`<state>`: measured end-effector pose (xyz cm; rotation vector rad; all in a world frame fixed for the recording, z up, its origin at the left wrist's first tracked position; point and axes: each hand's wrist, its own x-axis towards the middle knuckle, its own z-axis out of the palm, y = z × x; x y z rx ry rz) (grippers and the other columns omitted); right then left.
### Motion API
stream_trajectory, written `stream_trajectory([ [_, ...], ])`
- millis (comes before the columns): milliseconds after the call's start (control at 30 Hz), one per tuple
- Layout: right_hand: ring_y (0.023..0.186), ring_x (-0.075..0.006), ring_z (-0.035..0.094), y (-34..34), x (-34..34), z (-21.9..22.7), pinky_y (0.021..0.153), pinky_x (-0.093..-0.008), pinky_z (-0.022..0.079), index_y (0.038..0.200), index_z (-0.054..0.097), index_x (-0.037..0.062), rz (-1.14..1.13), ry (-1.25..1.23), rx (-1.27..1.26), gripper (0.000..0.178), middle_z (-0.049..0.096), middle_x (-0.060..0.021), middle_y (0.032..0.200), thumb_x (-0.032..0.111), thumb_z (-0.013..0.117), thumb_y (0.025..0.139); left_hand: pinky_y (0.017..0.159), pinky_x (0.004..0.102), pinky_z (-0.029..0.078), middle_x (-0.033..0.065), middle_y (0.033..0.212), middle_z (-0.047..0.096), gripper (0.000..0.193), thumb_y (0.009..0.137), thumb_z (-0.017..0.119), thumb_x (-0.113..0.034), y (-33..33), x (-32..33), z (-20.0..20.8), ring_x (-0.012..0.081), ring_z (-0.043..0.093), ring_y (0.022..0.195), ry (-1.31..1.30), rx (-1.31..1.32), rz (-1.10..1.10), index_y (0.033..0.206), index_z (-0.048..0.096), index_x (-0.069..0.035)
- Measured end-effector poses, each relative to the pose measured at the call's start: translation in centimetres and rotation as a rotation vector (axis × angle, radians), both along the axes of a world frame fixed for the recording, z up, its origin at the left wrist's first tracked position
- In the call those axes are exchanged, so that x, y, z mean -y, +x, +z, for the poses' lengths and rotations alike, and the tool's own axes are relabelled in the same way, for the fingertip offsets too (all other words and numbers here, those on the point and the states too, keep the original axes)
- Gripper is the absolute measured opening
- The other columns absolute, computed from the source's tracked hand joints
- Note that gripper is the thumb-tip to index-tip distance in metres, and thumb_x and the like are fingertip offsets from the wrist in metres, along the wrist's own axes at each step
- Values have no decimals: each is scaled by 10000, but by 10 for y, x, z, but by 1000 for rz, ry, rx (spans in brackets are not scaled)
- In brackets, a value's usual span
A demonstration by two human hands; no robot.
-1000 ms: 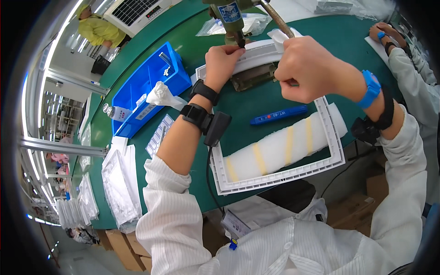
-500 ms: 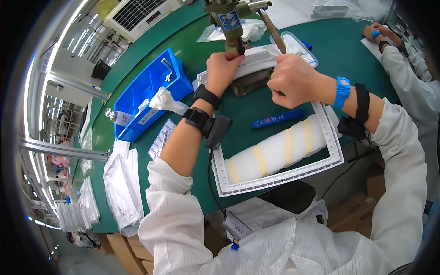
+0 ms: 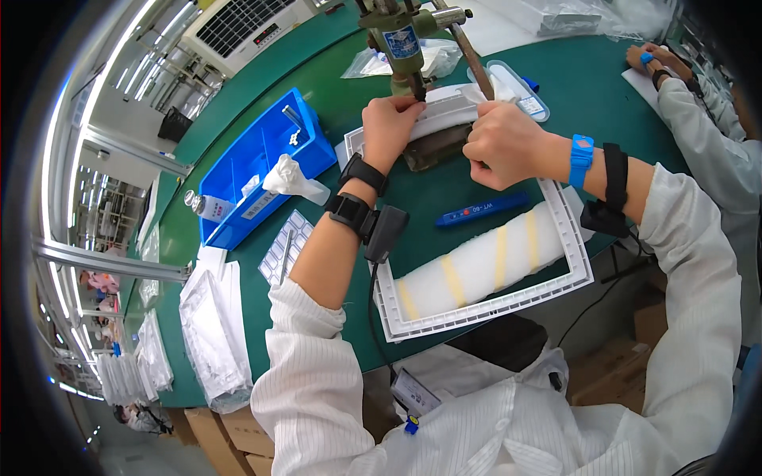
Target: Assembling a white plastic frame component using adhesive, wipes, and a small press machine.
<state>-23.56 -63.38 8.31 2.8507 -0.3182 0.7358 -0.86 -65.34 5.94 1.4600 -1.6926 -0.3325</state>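
A green hand press [image 3: 403,46] with a dark ram stands at the far middle. My right hand [image 3: 508,144] is closed round its lever handle [image 3: 470,57], with white wrapping under the grip. My left hand [image 3: 389,133] pinches right beside the ram's tip, over the far side of a white rectangular plastic frame [image 3: 486,308]; what is between the fingertips is hidden. That side of the frame lies over the press's dark base [image 3: 438,147]. Inside the frame are a blue pen-shaped tool [image 3: 482,209] and a white padded roll [image 3: 475,266] with yellow bands.
Left of my left arm stands a divided blue bin [image 3: 266,163] with small parts, a small bottle [image 3: 213,208] and a white-wrapped item [image 3: 292,178]. A label sheet [image 3: 287,244] and bagged packets [image 3: 213,337] lie nearer. A clear lidded box [image 3: 520,89] sits behind my right hand. Another person's hands [image 3: 657,60] rest far right.
My left forearm has shifted slightly right, uncovering more of the label sheet. The view has tipped a little, and both hands keep their places at the ram and the lever.
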Motion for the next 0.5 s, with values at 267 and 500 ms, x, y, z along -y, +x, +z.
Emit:
stream_trajectory([
  [267, 439, -281, 496, 3, 3, 1, 668, -351, 444, 479, 600, 59, -33, -42, -102, 190, 576, -103, 496, 204, 592, 603, 716, 345, 555, 193, 820, 729, 250, 785, 758, -196, 0, 1, 2, 297, 725, 735, -27, -12, -12, 930, 757, 8],
  [500, 508, -269, 548, 2, -2, 2, 679, -366, 441, 498, 559, 71, -66, -18, -167, 147, 566, -77, 516, 170, 613, 593, 695, 328, 546, 175, 826, 740, 307, 800, 765, -249, 1, 1, 0, 241, 725, 726, -19, -22, -33, 954, 754, 16],
])
